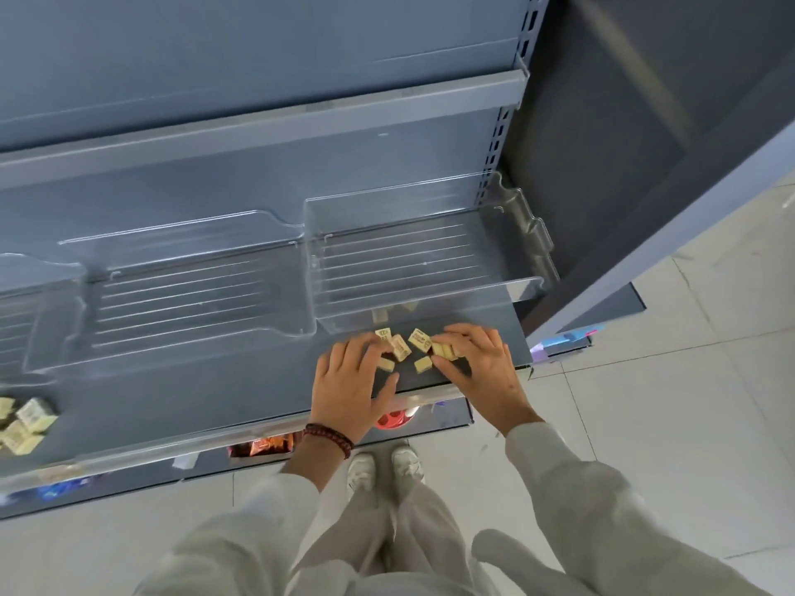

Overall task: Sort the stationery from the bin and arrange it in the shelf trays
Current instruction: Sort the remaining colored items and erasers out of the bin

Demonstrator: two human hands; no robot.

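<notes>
Your right hand is pinching small tan boxes on the shelf, left hand apparently resting loose-fingered on others.

A person stands at a grey shelf, both hands among a scatter of small yellow boxes near its front edge. The right hand pinches a couple between thumb and fingers; the left hand rests fingertips on others. Just behind sits a clear tray; another heap lies far left.

Print on the small yellow boxes is too blurred to read.
</notes>
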